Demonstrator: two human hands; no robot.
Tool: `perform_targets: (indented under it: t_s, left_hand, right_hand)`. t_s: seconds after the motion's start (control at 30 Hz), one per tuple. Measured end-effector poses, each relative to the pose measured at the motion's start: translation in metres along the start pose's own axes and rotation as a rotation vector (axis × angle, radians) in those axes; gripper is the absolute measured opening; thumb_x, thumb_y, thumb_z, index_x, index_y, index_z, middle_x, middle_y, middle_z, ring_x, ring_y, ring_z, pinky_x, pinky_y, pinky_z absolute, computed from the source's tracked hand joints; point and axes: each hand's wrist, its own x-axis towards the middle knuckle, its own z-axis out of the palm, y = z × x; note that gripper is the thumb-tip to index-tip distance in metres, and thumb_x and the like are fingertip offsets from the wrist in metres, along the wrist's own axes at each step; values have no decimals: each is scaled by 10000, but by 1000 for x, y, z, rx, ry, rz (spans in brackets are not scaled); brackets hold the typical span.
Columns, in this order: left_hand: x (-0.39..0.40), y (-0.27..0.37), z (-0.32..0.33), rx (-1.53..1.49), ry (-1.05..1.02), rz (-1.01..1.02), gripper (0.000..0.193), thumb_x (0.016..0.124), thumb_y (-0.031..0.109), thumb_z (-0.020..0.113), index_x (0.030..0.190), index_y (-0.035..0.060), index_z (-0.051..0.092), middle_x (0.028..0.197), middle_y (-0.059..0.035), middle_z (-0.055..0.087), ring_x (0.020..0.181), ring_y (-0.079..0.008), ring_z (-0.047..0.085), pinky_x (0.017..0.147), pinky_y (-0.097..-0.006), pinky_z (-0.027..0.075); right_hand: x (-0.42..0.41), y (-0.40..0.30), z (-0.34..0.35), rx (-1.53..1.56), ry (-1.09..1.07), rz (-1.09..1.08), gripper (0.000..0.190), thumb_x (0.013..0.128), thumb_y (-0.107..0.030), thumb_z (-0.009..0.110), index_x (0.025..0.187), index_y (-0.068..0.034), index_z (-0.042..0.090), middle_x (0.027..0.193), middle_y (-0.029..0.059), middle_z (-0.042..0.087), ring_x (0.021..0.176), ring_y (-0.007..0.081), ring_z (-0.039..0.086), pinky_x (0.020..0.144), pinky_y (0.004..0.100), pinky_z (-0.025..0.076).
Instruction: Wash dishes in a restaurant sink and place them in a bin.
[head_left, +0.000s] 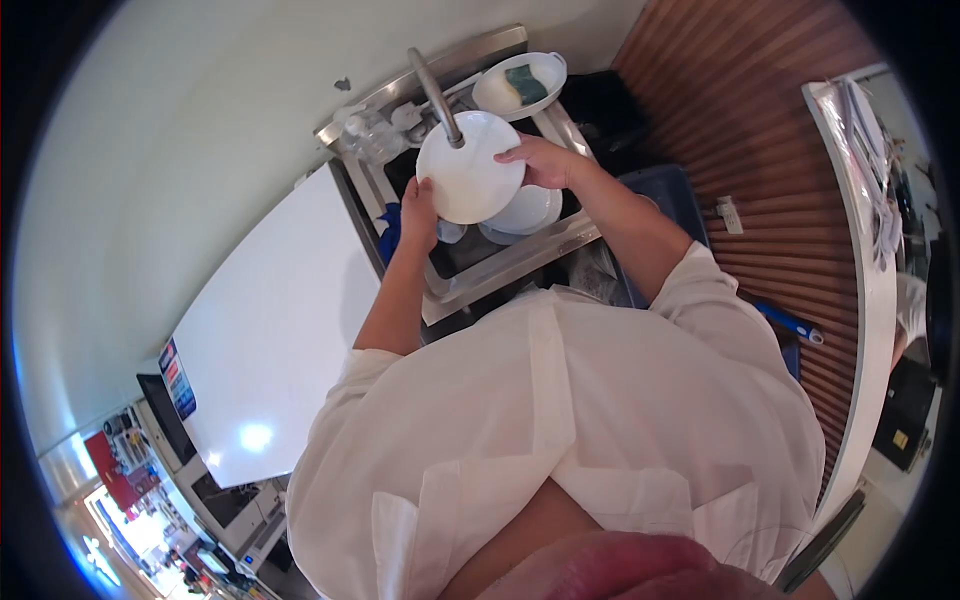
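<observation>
Between my hands a white round plate (472, 180) is held under the tip of a metal faucet (435, 97), above a stainless steel sink (517, 244). My left hand (418, 214) grips the plate's lower left rim, thumb on its upper face. On the right rim my right hand (544, 160) does the same, its fingers hidden beneath. Below the plate, partly covered by it, white dishes (534, 210) sit in the sink. At the sink's back right corner stands a white oval dish (491, 88) with a green and yellow scouring sponge (526, 84) in it.
Clear plastic items (367, 135) crowd the sink's back left corner. A blue cloth (389, 232) hangs at its left side, beside a tall white surface (277, 322). Right of the sink are a dark blue bin (671, 191) and a wall of brown slats (780, 195).
</observation>
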Motion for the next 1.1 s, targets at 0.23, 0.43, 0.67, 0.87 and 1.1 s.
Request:
perform_targets:
  t_s: [0.23,0.43,0.67,0.87,1.1]
  left_hand:
    - [54,-15,78,351,40,163,410,977,296,517,1249,-10,539,1128,-167,624,1042,-284,599,894,-401,463]
    - [106,18,36,-606,-894,-422,929,906,738,390,1426,-32,368,1425,-222,459,1316,-391,442,1121,-544,362]
    - [87,45,17,-254,-519,-380,457,1052,292,346,1376,-18,433,1339,-233,531,1239,-379,533,1076,-557,419]
    - [21,60,4,-556,-348,-401,490,1062,331,334,1441,24,379,1445,-172,463,1349,-351,436,1127,-551,350]
    - [-1,46,-16,-691,-302,-273,528,1062,373,349,1463,30,382,1516,-158,406,1395,-336,390,1173,-517,291]
  right_hand:
    - [-23,15,16,-856,444,-523,700,865,-128,620,1507,-132,343,1434,176,483,1311,296,492,1073,385,399]
    - [-29,18,50,-131,97,-507,466,1021,-240,455,1468,-120,411,1469,142,464,1310,277,478,1113,375,337]
    - [-43,37,52,-1484,301,-747,612,977,-395,476,1498,-103,343,1547,159,347,1434,317,335,1116,539,338]
    - [21,20,84,-1566,478,-461,658,969,-503,451,1503,-128,361,1568,232,272,1479,300,252,1150,589,237]
    - [52,-20,56,-1293,540,-250,677,847,-513,637,1247,34,618,1219,258,632,1187,337,604,990,465,476]
